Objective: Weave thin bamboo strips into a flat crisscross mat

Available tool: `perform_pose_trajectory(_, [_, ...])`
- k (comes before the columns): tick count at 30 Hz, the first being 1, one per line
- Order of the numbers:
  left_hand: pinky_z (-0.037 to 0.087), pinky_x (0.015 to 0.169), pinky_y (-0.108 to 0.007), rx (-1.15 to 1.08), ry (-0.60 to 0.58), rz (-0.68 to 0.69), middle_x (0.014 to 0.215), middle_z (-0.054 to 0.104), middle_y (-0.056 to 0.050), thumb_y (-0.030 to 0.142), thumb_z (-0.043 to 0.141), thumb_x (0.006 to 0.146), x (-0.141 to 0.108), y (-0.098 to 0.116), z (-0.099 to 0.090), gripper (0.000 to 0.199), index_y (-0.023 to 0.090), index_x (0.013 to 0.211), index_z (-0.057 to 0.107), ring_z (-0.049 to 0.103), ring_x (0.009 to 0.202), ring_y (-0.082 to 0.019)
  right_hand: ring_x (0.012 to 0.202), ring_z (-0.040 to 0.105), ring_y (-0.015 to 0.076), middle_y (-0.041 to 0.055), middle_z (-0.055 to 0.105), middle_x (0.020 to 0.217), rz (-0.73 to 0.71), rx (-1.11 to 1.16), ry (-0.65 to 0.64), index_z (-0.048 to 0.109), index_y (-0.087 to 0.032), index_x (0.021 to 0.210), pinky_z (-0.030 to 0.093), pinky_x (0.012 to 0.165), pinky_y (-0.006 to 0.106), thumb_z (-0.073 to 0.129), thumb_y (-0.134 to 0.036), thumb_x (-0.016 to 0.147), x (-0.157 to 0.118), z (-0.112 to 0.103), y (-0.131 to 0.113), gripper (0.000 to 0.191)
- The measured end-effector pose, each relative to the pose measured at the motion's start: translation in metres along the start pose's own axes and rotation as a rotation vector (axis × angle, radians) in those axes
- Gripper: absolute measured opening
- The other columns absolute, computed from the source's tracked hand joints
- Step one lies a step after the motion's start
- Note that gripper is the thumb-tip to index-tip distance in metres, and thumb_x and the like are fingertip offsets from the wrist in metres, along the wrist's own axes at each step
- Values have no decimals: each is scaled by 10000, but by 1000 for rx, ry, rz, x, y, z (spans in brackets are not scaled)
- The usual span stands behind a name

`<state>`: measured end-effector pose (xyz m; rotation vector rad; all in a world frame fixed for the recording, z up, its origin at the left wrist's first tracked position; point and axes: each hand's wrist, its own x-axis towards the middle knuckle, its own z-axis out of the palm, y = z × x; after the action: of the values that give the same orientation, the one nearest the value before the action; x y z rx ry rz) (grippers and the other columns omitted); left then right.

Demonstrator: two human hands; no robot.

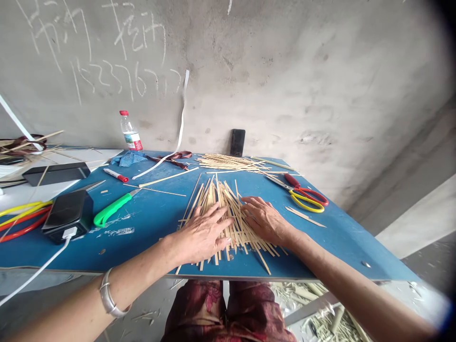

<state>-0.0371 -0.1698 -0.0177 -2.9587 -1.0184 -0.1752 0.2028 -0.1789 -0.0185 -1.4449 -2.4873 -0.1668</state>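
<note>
Both the left hand point(202, 232) and right hand point(265, 221) lie open and flat atop a loose pile of bamboo strips point(242, 242), near the front edge of the blue desk point(142, 249). Neither seems to grip any strip.

Concrete wall point(285, 71), chalk characters and numerals point(117, 71) scrawled on it. A phone point(237, 142) stands upright against it; a water bottle point(130, 132) stands just behind a blue rag point(128, 159). On the blue table point(338, 237): green box cutter point(113, 209) left of center, black power bank point(67, 213) with white cable point(39, 266) farther left, red-and-yellow-handled scissors point(306, 199) at right.
</note>
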Motion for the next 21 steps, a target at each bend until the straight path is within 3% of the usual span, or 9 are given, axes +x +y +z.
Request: perform_pose_trajectory(21, [291, 1105, -631, 60, 41, 42, 1572, 318, -123, 519, 365, 983, 6, -1, 2, 531, 223, 1410, 474, 228, 1460, -360, 1255, 450, 288, 120, 464, 1431, -40, -102, -53, 562, -311, 1337, 439, 934, 488, 339, -332, 1029, 2, -2, -3, 381])
